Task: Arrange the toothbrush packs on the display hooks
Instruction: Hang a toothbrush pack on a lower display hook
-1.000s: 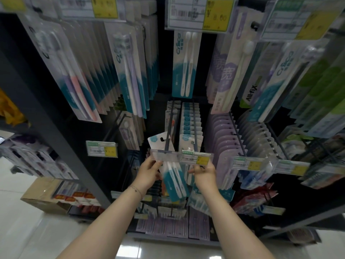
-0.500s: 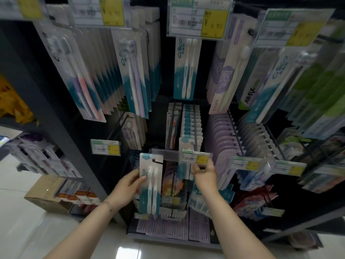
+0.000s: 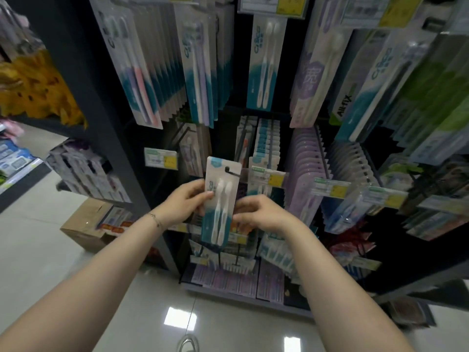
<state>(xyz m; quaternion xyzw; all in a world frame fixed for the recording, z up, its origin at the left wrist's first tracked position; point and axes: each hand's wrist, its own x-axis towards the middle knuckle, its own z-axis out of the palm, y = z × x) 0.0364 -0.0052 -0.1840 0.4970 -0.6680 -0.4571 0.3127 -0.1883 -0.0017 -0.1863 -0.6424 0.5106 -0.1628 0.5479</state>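
A white and teal toothbrush pack point(image 3: 220, 199) with two white brushes stands upright in front of the middle display hook point(image 3: 234, 173), whose black tip sits at the pack's hang hole. My left hand point(image 3: 186, 204) grips the pack's left edge, thumb on its front. My right hand point(image 3: 256, 212) holds the pack's right edge lower down, its fingers curled behind it. More packs of the same kind point(image 3: 266, 146) hang on the hook behind.
Rows of hanging toothbrush packs fill the dark rack above point(image 3: 195, 69) and to the right point(image 3: 307, 158). Price tags point(image 3: 269, 177) sit on the hook ends. A cardboard box point(image 3: 86, 224) stands on the tiled floor at the lower left.
My left hand has lifted the pack up and to the right, to the hook's tip. My right hand has left the price tag and taken the pack's right edge.
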